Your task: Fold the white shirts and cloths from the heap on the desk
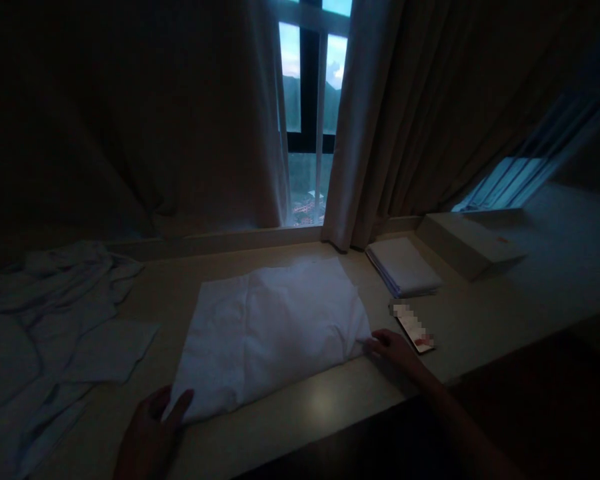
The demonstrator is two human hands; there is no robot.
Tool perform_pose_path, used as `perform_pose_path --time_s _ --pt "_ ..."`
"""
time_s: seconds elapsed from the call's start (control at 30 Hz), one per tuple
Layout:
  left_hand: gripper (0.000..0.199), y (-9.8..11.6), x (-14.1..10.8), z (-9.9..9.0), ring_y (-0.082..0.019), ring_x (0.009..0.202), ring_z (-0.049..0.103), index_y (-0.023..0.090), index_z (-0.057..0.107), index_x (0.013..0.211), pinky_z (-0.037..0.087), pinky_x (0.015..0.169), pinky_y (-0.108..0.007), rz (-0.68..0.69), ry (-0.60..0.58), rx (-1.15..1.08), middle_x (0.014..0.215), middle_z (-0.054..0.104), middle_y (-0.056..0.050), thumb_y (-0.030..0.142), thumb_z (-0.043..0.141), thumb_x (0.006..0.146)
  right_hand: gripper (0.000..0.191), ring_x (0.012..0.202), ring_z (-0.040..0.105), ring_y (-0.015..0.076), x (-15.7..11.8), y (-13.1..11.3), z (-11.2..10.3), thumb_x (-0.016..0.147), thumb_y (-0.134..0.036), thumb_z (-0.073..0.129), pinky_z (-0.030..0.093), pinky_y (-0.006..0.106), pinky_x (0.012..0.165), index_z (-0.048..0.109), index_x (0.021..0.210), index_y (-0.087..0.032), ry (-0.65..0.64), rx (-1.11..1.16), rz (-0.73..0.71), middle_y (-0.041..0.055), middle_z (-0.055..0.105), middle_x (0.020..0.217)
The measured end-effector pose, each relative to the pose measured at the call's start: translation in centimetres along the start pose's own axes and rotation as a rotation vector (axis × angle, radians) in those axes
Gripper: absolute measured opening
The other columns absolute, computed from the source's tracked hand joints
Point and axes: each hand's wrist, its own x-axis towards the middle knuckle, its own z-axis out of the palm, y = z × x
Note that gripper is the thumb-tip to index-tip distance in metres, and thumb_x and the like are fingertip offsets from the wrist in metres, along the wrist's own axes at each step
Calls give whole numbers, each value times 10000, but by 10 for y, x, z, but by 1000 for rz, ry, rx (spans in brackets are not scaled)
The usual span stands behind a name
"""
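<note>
A white cloth point(285, 327), folded into a wide flat piece with creases across it, lies on the pale ledge point(320, 403). At its near left corner, my left hand point(153, 427) grips the edge, thumb on top and fingers partly hidden at the side. My right hand point(393, 350) pinches the near right corner, where the fabric gathers into small folds. Both hands rest low, close to the ledge surface. The room is dim, so fine details of the cloth do not show.
Loose white cloths point(45, 320) are heaped on the left. A neatly folded white stack point(405, 265) lies at the back right, with a flat phone-like object point(413, 327) nearer me and a pale box point(473, 243) beyond. Curtains point(365, 133) hang around the window point(307, 87).
</note>
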Motion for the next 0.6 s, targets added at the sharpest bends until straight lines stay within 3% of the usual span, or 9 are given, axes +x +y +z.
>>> perform_pose_path --time_s 0.1,0.27,0.37,0.47,0.53,0.6 --pt "786 -3 -22 0 -324 1230 511 243 406 1267 419 1031 -427 50 27 -1 1351 513 -138 621 660 626 407 778 600 238 -9 2 -1 656 -520 715 445 319 688 698 912 -205 26 -12 -54 55 684 861" --pt "887 -5 -38 -1 -338 1139 576 205 400 1294 489 927 -410 77 58 57 1289 555 -176 639 687 576 420 635 555 169 -10 -5 -8 774 -552 573 402 264 567 683 939 -182 -26 184 -1 31 657 769" --pt "838 -12 -41 -3 -314 1054 623 201 452 1267 516 856 -389 144 -11 96 1237 604 -147 642 671 588 445 635 545 155 -14 -14 -6 725 -532 626 393 250 564 656 999 -182 -56 196 32 31 656 803" --pt "763 -15 -40 -9 -280 967 653 202 502 1252 519 826 -381 195 -15 137 1149 658 -115 631 628 634 391 719 550 172 -14 -19 -3 701 -531 640 404 261 640 655 843 -166 -53 102 -69 32 645 783" --pt "680 -12 -37 -15 -269 933 662 207 553 1208 521 800 -375 196 40 155 1095 681 -105 621 590 670 400 698 529 165 -10 -19 -4 738 -559 587 393 261 636 632 735 -162 -38 113 -95 20 617 718" --pt "590 -7 -34 -19 -268 881 672 193 617 1100 527 752 -369 200 145 158 1039 696 -110 615 558 690 423 621 494 144 -5 -17 -7 763 -576 550 365 252 577 628 733 -161 3 176 -26 9 591 665"
